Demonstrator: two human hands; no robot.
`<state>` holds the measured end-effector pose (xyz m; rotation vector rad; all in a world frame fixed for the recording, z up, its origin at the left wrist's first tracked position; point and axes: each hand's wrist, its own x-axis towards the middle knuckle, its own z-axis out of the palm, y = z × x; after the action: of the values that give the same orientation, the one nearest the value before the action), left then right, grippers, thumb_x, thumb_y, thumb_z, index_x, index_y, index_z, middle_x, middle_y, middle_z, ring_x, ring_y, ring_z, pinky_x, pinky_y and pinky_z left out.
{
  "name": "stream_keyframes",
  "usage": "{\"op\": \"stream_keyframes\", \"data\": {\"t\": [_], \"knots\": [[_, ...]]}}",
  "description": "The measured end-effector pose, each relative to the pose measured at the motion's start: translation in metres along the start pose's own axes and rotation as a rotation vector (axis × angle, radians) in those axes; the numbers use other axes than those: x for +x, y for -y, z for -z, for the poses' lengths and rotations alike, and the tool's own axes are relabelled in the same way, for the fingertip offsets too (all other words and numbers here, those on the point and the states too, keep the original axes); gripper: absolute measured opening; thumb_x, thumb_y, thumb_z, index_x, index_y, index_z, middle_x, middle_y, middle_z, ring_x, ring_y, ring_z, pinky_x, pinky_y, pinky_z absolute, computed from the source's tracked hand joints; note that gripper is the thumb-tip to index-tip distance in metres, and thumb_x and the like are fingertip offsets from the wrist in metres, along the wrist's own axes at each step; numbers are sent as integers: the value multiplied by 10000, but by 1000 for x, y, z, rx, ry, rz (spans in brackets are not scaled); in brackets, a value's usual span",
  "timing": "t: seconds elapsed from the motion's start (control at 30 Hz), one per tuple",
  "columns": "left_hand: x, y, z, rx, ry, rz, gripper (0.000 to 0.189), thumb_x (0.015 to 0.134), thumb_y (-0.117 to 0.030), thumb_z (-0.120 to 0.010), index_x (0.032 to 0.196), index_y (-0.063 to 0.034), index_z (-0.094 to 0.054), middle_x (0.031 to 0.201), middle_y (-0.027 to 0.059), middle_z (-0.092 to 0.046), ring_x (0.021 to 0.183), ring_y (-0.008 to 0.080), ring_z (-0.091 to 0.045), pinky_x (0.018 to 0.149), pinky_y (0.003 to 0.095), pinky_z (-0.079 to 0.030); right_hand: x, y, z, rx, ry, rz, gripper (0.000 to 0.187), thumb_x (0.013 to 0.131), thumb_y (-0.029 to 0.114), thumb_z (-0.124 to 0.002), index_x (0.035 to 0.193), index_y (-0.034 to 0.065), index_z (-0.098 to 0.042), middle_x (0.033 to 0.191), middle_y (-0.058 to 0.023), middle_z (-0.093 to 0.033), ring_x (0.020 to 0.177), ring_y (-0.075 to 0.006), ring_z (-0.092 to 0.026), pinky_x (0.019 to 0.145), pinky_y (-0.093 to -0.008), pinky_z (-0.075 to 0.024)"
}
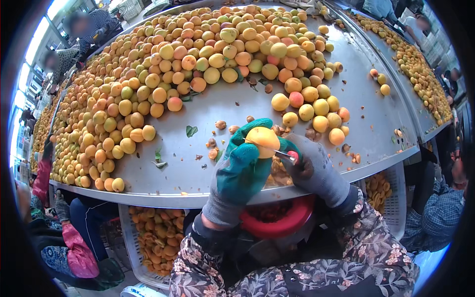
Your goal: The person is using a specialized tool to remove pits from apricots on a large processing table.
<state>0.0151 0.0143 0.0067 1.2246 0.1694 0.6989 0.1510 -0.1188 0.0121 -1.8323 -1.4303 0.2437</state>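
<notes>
My left hand (241, 167), in a green-coated grey work glove, holds a yellow apricot (262, 139) over the table's front edge. In a grey glove, my right hand (315, 167) grips a small knife with a red handle (293, 156). Its thin blade (272, 149) lies against the apricot's side; how deep it cuts, I cannot tell. Behind both hands, a large heap of whole apricots (207, 48) spreads over the metal table (222, 100). Several apricot pits (220, 124) and fruit scraps lie near my left hand.
Below the table edge stand a red basin (278, 219), a white crate (130, 237) of apricot halves (157, 237) at left, and another crate (397, 200) at right. Other people (79, 256) sit close on both sides. A second table (426, 124) with apricots stands at right.
</notes>
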Motion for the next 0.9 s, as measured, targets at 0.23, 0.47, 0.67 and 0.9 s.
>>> {"op": "stream_keyframes", "data": {"t": [0.23, 0.47, 0.67, 0.9], "knots": [[1, -7, -21, -49, -73, 128, 521, 889, -16, -593, 1363, -25, -377, 1176, 109, -567, 924, 120, -596, 736, 227, -505, 3, -4, -2, -4, -12, -30, 309, 796, 64, -568, 1097, -6, -556, 939, -226, -608, 877, -413, -601, 734, -432, -490], [4, 1, -6, -687, -161, 355, 553, 972, -449, -442, 1295, -1, -460, 1144, 157, -629, 426, 71, -397, 382, 223, -342, 0, -3, -12, -36, 37, -112, 368, 775, 56, -592, 1133, -19, -547, 975, -252, -607, 912, -430, -589, 769, -459, -497], [11, 2, 0, -366, -195, 322, 629, 960, -567, -374, 1207, -10, -533, 1000, 138, -668, 467, 120, -525, 385, 191, -374, -6, 1, 10, 280, -202, -56, 455, 763, 94, -698, 1186, -5, -565, 901, -151, -633, 781, -232, -640, 724, -350, -502], [-12, -1, -34, -214, 135, 489, 349, 958, -349, -532, 1111, -37, -563, 919, 89, -635, 711, 136, -595, 584, 220, -474, 6, 2, 33, 213, -14, 220, 570, 706, 119, -743, 1243, 28, -572, 973, -151, -655, 865, -308, -666, 772, -335, -516]]}}
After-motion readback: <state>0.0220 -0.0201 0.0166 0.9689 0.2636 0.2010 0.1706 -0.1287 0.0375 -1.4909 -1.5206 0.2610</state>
